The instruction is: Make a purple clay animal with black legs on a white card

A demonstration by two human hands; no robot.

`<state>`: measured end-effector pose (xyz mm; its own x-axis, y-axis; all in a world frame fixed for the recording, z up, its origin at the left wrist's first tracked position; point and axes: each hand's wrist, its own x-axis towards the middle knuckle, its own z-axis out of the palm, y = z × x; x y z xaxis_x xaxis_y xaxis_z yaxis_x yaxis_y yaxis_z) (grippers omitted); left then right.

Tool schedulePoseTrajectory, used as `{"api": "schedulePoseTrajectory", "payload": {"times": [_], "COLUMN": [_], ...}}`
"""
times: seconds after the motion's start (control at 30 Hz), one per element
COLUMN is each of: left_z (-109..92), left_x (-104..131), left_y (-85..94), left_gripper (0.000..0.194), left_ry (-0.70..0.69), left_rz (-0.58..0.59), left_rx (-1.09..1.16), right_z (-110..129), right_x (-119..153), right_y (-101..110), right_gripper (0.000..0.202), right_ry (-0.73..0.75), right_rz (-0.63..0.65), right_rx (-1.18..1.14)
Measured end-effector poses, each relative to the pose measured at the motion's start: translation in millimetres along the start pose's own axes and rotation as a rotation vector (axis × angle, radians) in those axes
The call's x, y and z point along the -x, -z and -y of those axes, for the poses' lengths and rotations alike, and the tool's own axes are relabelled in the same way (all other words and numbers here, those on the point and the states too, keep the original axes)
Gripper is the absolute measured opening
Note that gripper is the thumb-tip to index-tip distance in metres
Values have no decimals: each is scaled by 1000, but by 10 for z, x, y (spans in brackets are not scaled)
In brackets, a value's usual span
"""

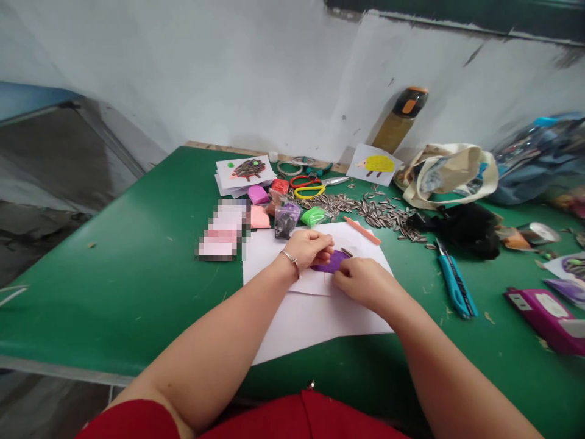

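Press lightly on the purple clay (334, 261), on the paper (313, 283) between the left hand (307, 250) at ten o'clock and right hand (368, 283) at four, fingers curled, any held item indiscernible.

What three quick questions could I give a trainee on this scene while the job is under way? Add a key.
1. True or false: the knife lies to the right of the white paper.
2. What colour is the patch between the left hand and the right hand? a) green b) purple c) yellow
3. Fill the gap: the bracelet is on the person's ____ wrist.

Key: 1. True; 2. b; 3. left
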<state>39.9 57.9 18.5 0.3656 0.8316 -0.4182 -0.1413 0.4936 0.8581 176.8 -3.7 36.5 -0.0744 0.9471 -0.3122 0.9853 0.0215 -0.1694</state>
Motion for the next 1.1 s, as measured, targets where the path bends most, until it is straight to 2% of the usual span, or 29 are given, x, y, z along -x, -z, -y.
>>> {"api": "schedulePoseTrajectory", "payload": {"times": [0.53,0.7,0.8,0.9,1.1], "left_z": [-21,-21,-15,-20,-38], "left_x": [10,0,-17,-18,6], "left_y": [-6,-13,-12,-12,-18], "left_gripper": [17,14,13,12,12], "left_ry": [1,-2,1,4,16], "left_rz": [-10,-24,-27,-34,-55], "left_rx": [-9,-5,4,-2,-11], "right_z": [-32,-130,-264,-383,-421], "right_x": [-51,-33,60,175,258], "right_y": [-10,121,157,55,-239], "right_gripper": [22,28,29,23,36], "right_ry": [17,88,121,267,492], "right_rz": [20,106,-41,-189,-290], "right_rx": [-30,-222,-294,-302,-164]}}
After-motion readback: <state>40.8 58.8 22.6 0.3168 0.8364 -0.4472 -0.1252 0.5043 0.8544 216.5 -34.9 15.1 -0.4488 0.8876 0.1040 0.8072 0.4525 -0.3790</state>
